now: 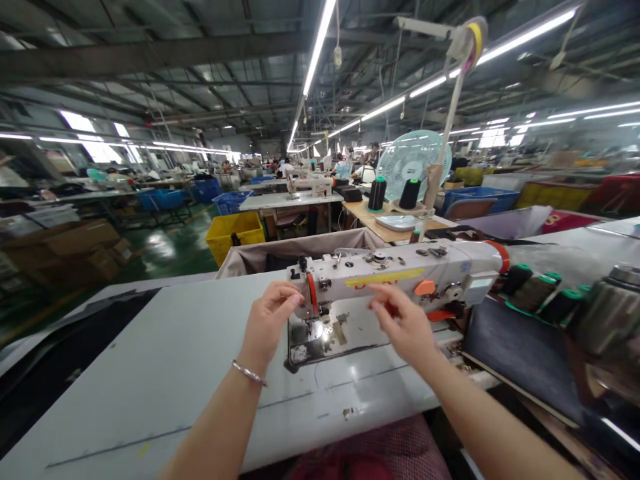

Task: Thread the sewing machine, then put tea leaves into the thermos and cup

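1. The left hand (pixel 270 320), fingertips pinched together, is at the needle end of the sewing machine (pixel 395 277); whether it grips thread I cannot tell.
2. The right hand (pixel 405 327) hovers in front of the machine's arm, fingers loosely curled, holding nothing visible.
3. Any thread here would be thin, limp and easily dropped; best pinched close to the needle.
4. The machine sits on a pale table (pixel 150 373), heavy and fixed by the look of it.
5. Thread cones (pixel 535 290) lie to the right.

Glossy white sewing machine (pixel 395 277), shiny metal needle plate (pixel 316 331), smooth matt table (pixel 165 373).
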{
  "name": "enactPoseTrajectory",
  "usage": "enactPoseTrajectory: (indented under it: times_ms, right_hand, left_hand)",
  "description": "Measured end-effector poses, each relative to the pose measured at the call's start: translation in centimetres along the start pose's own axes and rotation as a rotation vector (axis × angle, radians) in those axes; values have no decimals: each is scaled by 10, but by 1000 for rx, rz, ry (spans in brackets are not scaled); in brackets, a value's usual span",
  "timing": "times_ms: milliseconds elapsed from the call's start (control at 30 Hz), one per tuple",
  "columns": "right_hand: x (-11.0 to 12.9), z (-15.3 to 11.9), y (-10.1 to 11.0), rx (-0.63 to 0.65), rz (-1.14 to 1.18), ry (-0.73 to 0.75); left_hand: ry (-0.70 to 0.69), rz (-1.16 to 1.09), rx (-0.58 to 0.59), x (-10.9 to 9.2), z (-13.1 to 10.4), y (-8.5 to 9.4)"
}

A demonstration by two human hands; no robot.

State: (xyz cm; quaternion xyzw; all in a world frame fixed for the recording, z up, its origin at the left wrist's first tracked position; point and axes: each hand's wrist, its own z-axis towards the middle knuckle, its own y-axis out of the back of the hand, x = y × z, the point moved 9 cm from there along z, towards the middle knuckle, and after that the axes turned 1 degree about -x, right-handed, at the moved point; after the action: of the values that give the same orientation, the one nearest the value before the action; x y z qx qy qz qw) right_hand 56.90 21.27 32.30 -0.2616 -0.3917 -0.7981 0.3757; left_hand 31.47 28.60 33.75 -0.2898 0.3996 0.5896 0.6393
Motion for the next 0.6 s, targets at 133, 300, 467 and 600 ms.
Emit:
enactPoseTrajectory:
  times_ms: [133, 300, 467, 600]
  right_hand:
    - [-75, -85, -61, 142, -3, -203]
    - [-87, -109, -98, 301, -151, -73]
    - [-87, -109, -90, 291, -149, -98]
    - [-93, -110, -86, 281, -95, -118]
  left_hand:
    - [54, -279, 14, -1, -3, -8]
    - [114, -664, 70, -10, 4, -23]
    - [24, 336, 265, -11, -14, 9]
    - [-173, 945, 262, -20, -53, 100]
